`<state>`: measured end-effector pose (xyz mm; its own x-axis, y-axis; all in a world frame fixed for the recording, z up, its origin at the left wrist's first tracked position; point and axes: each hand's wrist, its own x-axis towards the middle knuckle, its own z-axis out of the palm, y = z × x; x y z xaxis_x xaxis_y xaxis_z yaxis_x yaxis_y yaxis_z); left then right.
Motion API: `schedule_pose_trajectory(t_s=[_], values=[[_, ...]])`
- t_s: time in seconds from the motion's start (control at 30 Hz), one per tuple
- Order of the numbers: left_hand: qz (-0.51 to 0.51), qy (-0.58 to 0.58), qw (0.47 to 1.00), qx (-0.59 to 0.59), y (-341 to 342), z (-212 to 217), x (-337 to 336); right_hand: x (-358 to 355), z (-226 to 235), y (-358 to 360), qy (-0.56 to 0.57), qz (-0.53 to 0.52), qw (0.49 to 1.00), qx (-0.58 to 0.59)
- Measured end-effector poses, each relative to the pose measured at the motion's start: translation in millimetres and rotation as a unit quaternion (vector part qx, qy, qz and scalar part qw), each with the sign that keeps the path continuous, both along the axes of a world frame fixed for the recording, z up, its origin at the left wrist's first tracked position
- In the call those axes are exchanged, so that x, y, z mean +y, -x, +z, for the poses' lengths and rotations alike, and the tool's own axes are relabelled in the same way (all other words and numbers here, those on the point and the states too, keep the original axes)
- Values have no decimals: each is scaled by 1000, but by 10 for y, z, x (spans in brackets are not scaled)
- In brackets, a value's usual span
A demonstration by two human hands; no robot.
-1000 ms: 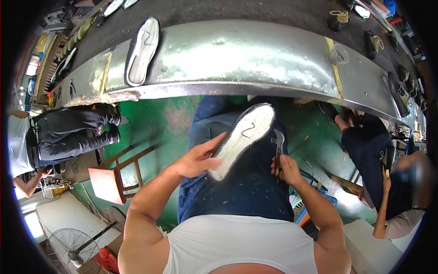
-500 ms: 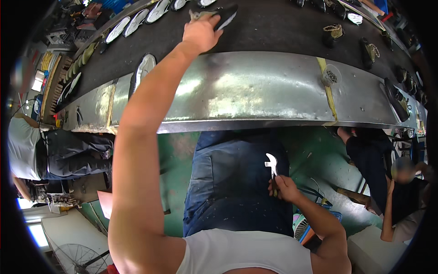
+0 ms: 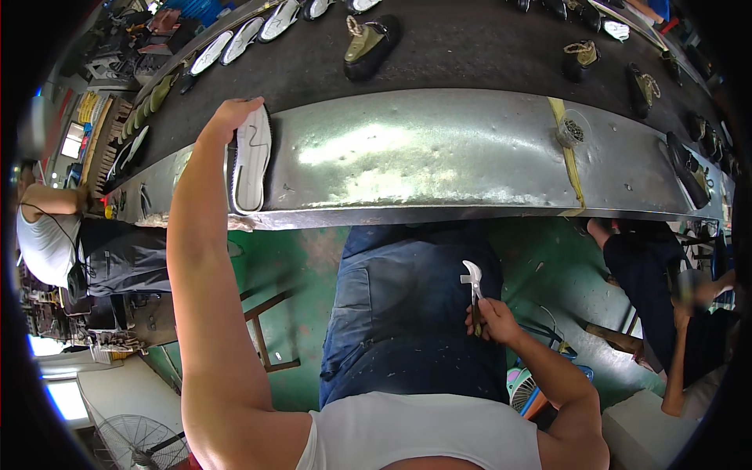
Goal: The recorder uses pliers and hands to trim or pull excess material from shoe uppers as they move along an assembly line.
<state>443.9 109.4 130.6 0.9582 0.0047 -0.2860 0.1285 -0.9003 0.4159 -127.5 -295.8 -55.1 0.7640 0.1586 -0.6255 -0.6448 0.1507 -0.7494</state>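
Observation:
At the left of the metal ledge, my left hand (image 3: 238,116) grips the far end of a shoe (image 3: 252,163) lying with its pale underside up. The thumb side of that hand rests along the shoe's tip; some fingers are hidden behind it. Over my lap, my right hand (image 3: 495,323) is closed round the dark handles of lasting pincers (image 3: 474,280), their bright curved head pointing up and away. On the dark belt beyond stands an olive and black shoe (image 3: 368,51) with a cord loop at its top, touched by neither hand.
The metal ledge (image 3: 423,157) runs across in front of me. A round cup of small metal bits (image 3: 574,130) sits on it, right of centre. Rows of white-soled shoes (image 3: 243,41) line the belt's far left. A person (image 3: 55,227) works at left, another (image 3: 689,337) at right.
My left hand has let go of the olive and black shoe on the belt, which now stands alone. It has moved left and nearer, onto the upturned shoe. The pincers have barely moved.

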Motion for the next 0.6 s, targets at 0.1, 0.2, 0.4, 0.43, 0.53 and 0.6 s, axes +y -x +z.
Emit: schedule_pose_trajectory(t_s=[0.1, 0.2, 0.4, 0.43, 0.53, 0.6], values=[[35, 175, 984, -3, 342, 136, -297, 9, -7, 10, 7, -18, 1000, 14], [-107, 342, 931, 72, 950, 461, -567, 43, -10, 68, 5, -16, 1000, -1], [-71, 664, 739, -88, 2578, 666, -819, 46, -81, 138, 22, -21, 1000, -2], [-15, 712, 693, -115, 2852, 535, -846, 61, -139, 180, 5, -60, 998, -9], [-26, 639, 767, -58, 3537, -136, -660, 121, -162, 242, -12, -134, 991, -11], [-40, 614, 788, 16, 4039, -760, -613, 155, -149, 241, -10, -173, 985, -2]])
